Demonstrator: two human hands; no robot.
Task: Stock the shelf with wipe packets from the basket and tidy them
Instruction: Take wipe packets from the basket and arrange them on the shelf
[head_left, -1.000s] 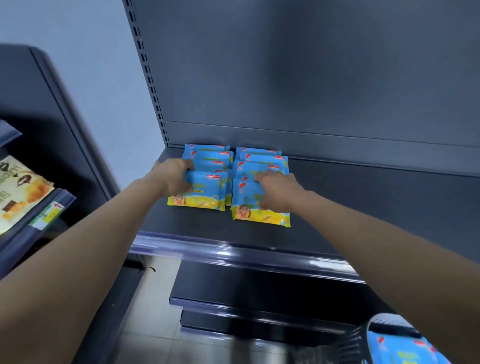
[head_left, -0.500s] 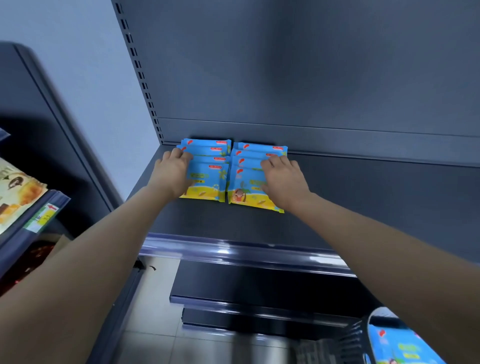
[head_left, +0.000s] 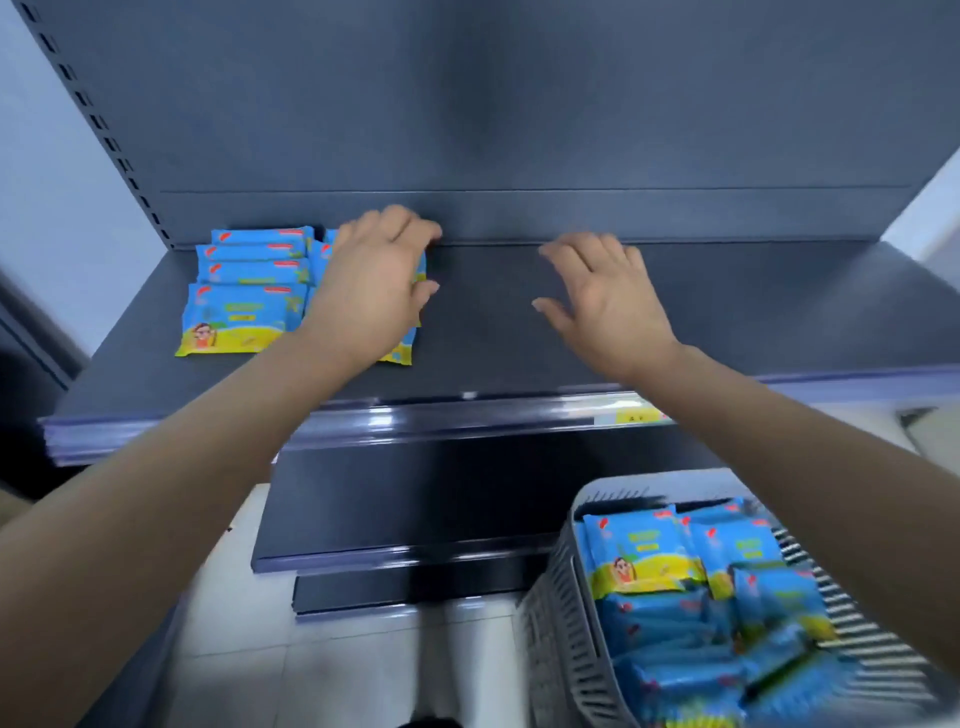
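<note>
The shelf (head_left: 519, 332) is a dark board with a glossy front rail. On it, toward its left end, lie two rows of blue and yellow wipe packets (head_left: 244, 291), overlapping from the back panel forward. The left row is in plain sight; the right row sits just beside it and is mostly hidden.

The left hand (head_left: 374, 291) lies palm down on that right row, fingers spread and slightly bent, fingertips near the back of the shelf. It presses flat and is not clamped on anything.

The right hand (head_left: 608, 301) hovers over bare shelf, well right of the packets, fingers apart, holding nothing. Whether it touches the board cannot be told.

Below and in front of the shelf's right part stands a grey slatted basket (head_left: 561, 597), filled with more of the same packets (head_left: 639, 551), lying at mixed angles. The right forearm crosses over its far corner.
</note>
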